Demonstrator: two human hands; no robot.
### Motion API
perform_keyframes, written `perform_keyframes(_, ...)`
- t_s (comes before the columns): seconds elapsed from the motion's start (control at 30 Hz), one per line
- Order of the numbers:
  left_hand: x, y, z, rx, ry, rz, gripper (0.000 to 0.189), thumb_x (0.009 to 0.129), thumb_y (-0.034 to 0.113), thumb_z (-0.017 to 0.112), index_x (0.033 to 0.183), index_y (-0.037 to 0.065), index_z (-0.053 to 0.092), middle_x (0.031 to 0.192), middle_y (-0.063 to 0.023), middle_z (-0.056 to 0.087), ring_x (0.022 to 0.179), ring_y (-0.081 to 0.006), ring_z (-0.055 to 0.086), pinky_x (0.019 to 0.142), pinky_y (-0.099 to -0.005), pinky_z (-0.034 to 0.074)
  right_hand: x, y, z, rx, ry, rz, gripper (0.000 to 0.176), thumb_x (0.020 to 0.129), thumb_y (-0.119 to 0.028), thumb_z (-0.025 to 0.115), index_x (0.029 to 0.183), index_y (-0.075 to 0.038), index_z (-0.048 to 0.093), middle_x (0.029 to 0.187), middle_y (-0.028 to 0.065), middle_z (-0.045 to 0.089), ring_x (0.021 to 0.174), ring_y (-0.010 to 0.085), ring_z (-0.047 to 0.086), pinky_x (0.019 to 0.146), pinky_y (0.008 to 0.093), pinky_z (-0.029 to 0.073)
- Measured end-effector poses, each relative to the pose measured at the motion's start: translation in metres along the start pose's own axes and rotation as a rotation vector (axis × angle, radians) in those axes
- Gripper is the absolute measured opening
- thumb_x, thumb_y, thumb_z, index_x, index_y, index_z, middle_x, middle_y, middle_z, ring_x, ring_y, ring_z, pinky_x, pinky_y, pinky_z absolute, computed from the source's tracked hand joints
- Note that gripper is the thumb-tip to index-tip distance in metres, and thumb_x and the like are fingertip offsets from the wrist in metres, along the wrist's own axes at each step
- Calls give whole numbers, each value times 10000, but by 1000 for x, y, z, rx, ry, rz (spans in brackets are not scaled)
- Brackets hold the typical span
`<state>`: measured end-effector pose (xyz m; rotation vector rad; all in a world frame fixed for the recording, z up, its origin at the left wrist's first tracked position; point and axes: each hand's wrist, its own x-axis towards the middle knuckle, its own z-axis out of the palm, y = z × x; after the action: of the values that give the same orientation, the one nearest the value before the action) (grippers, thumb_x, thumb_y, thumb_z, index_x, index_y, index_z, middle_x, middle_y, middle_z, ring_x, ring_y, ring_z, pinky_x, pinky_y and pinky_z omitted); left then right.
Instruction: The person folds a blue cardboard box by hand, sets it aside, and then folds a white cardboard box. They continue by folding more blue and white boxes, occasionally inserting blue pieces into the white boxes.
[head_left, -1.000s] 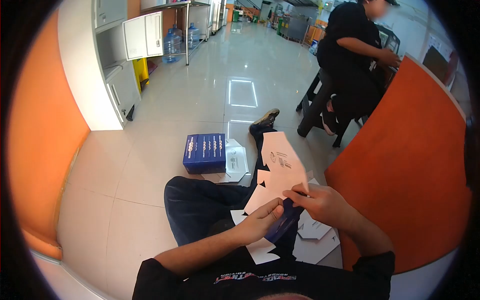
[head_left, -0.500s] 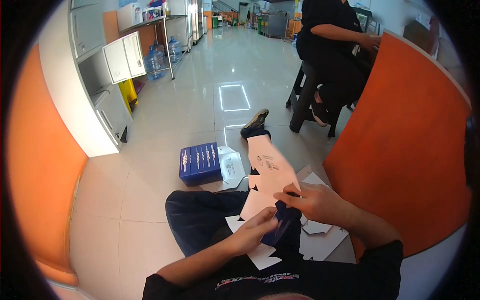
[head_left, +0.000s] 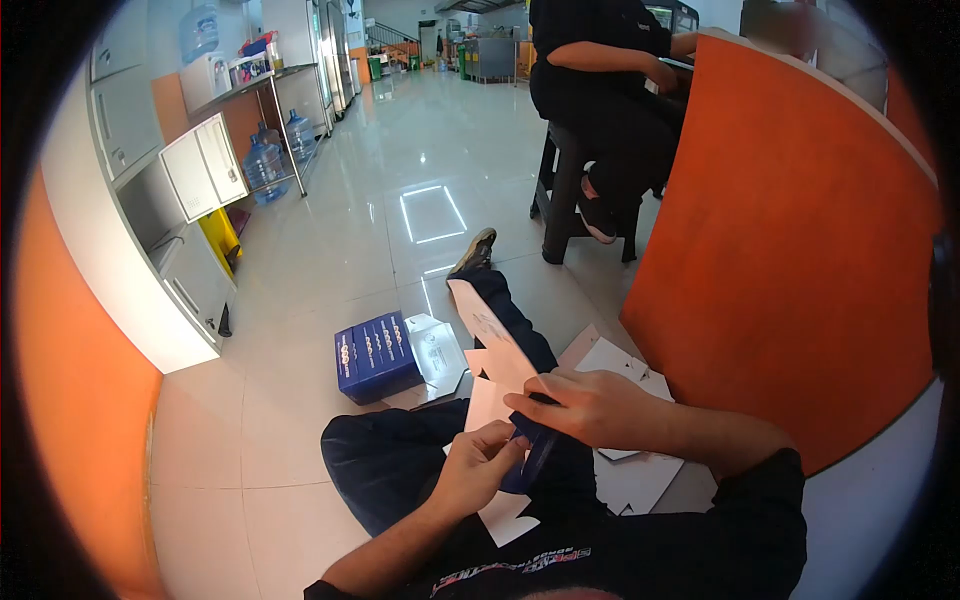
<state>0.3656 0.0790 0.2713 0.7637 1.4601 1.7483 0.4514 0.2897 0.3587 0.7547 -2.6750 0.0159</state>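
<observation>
Two hands close on one flat carton blank (head_left: pixel 492 345) above my outstretched leg as I sit on the glossy tiled floor (head_left: pixel 330 250). A second ago the blank stood nearly upright with its broad white face turned to me; now it has tipped forward and lies lower and narrower to the eye, its printed upper panel pointing toward my shoe (head_left: pixel 474 252). My hands have drawn closer together, which I read as the card being bent along its crease rather than just held up. My left hand (head_left: pixel 487 462) pinches the dark blue lower flap (head_left: pixel 533 452) between thumb and fingertips, and my right hand (head_left: pixel 590 408) lies over the top, gripping where the white card meets the blue. The blank is thin, stiff, die-cut card, matt white inside and glossy navy outside, with notched, angular tabs. Beside my left knee stands a finished blue box (head_left: pixel 375 355), squared and printed with a row of pale logos, touching a white sheet behind it. More white blanks (head_left: pixel 628 365) lie in a loose heap between my leg and the smooth orange partition (head_left: pixel 800 250). Behind, a seated person (head_left: pixel 600 70) in black works at a counter.
</observation>
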Motion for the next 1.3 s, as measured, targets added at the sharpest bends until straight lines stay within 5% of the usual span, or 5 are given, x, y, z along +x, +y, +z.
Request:
perform_keyframes(0.6,9,-14,-6,45,-51,18,232,1073,68,557,1220,-26,711,1048,-37,745,901,-60,655,830,-239,519,3,-1,12,-51,-16,-124,360,907,-109,726,1259,-52,674,1035,113,642,860,191,658,603,276,567)
perform_keyframes(0.87,17,-20,-16,-587,96,27,378,1128,365,503,1264,27,604,1115,-79,707,965,-148,720,885,-295,579,16,0,17,-106,109,-144,410,934,-108,730,1339,-86,675,1315,130,645,1007,224,657,666,273,598)
perform_keyframes(0.97,19,-12,-31,-449,18,17,479,1122,467,463,1321,44,565,1133,-78,700,997,-163,724,895,-319,598,19,-2,24,-20,175,-124,415,922,-105,752,1331,-97,681,1396,162,612,1134,274,670,772,303,640)
perform_keyframes(1.13,17,23,-35,-471,54,188,277,1111,186,512,1315,17,595,1225,-106,707,1091,-176,711,949,-348,600,26,-5,26,298,411,4,371,848,-185,833,1195,-90,743,1390,161,626,1254,317,655,893,355,635)
perform_keyframes(1.3,22,49,-40,-502,215,239,222,1111,154,519,1273,26,599,1172,-101,710,1019,-161,731,854,-329,641,31,-2,20,244,451,-121,372,792,-256,853,1129,-117,780,1354,123,666,1212,315,671,904,368,631)
